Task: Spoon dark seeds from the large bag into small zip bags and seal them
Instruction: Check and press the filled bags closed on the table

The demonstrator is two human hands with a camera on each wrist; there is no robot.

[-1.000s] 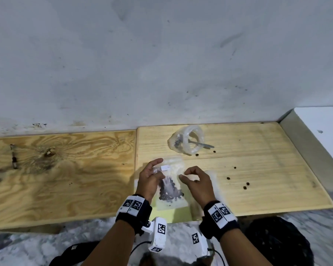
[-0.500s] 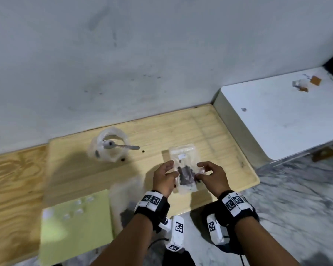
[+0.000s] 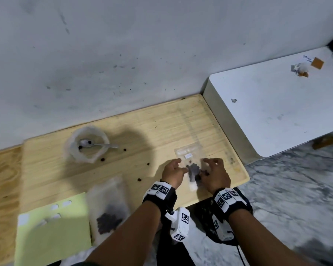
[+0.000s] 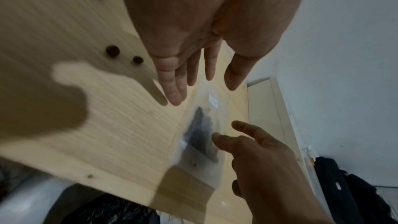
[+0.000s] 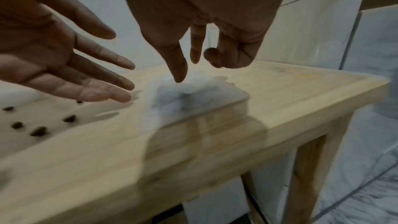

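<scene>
A small clear zip bag (image 3: 188, 160) with dark seeds and a white label lies flat near the right front corner of the wooden table (image 3: 161, 127). My left hand (image 3: 178, 166) hovers at its left edge with straight fingers and holds nothing. My right hand (image 3: 208, 166) hangs over its right edge, fingers loose and pointing down, one fingertip at the plastic. In the left wrist view the bag (image 4: 202, 129) lies between both hands. The large bag (image 3: 87, 144), rim rolled down, stands at the back left with the spoon (image 3: 98, 145) in it.
Another filled clear bag (image 3: 108, 214) lies at the table's front edge beside a yellow-green label sheet (image 3: 52, 233). Loose seeds (image 3: 102, 159) dot the wood. A white cabinet (image 3: 277, 104) adjoins the table on the right. The wall runs behind it.
Both hands carried the small seed bag from in front of me to the right part of the table, laid it down and let go. My view swung right.
</scene>
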